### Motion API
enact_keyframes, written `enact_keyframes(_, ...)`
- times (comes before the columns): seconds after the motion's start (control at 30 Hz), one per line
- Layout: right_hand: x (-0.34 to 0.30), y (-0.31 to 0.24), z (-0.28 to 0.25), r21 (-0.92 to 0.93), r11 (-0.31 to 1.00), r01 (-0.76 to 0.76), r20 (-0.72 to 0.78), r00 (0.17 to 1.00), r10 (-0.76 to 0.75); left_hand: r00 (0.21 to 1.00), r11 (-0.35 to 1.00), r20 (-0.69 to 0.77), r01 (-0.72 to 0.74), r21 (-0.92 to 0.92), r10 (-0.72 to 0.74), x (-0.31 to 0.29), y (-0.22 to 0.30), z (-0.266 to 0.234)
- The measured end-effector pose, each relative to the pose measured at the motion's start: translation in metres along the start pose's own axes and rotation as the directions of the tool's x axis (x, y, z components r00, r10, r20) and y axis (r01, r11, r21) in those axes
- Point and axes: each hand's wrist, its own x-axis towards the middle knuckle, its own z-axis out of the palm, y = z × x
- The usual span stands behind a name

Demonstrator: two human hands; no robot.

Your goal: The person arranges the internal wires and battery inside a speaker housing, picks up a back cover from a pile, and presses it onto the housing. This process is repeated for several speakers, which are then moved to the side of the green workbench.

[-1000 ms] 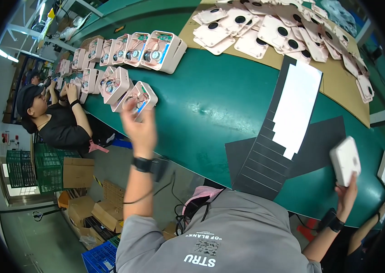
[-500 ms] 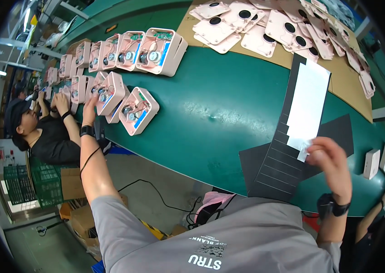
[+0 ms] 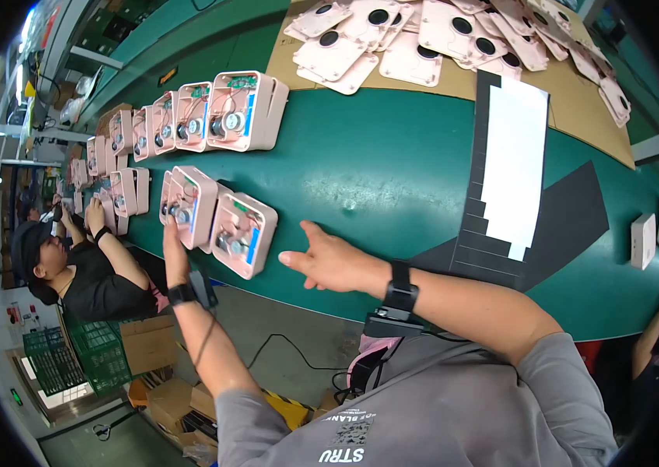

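Note:
My left hand [image 3: 175,253] grips the near left side of an open pink plastic housing [image 3: 203,204], with the thumb showing and the other fingers partly hidden. Inside that housing are a round speaker, wires and a blue strip. A second pink housing [image 3: 267,226] stands just to its right, with a similar speaker and a green circuit board inside. My right hand [image 3: 337,261] hovers right of this second housing, apart from it, index finger and thumb stretched out. No object shows in it. Further right, a white sticker sheet [image 3: 512,163] lies on black ruled sheets [image 3: 493,265].
More open pink housings [image 3: 248,117] stand in a row at the back left. Pink panels with black ovals [image 3: 407,58] are heaped on cardboard [image 3: 578,132] at the far side. A white box [image 3: 643,241] is at the right. A co-worker [image 3: 100,284] sits at the left.
My right hand has left the lower end of the white sheet and swung left to beside the housings. My left hand stays at the housing, and the view has shifted.

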Motion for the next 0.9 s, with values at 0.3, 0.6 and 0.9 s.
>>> enact_keyframes(0.3, -0.026, 0.039, -0.010, -0.259, 0.963, 0.072, -0.282, 0.948, -0.147, 0.969, 0.873, -0.215, 0.004, -0.488, -0.125, -0.131, 0.076, 0.146)
enact_keyframes(0.6, -0.088, 0.036, -0.112, -0.180, 0.982, 0.052, -0.430, 0.894, -0.126, 0.958, 0.970, -0.268, 0.035, -0.241, -0.101, -0.162, 0.106, 0.222)
enact_keyframes(0.9, -0.124, 0.053, -0.180, 0.080, 0.989, 0.121, -0.559, 0.827, -0.056, 0.968, 0.998, -0.241, 0.066, -0.009, -0.066, -0.140, 0.179, 0.306)
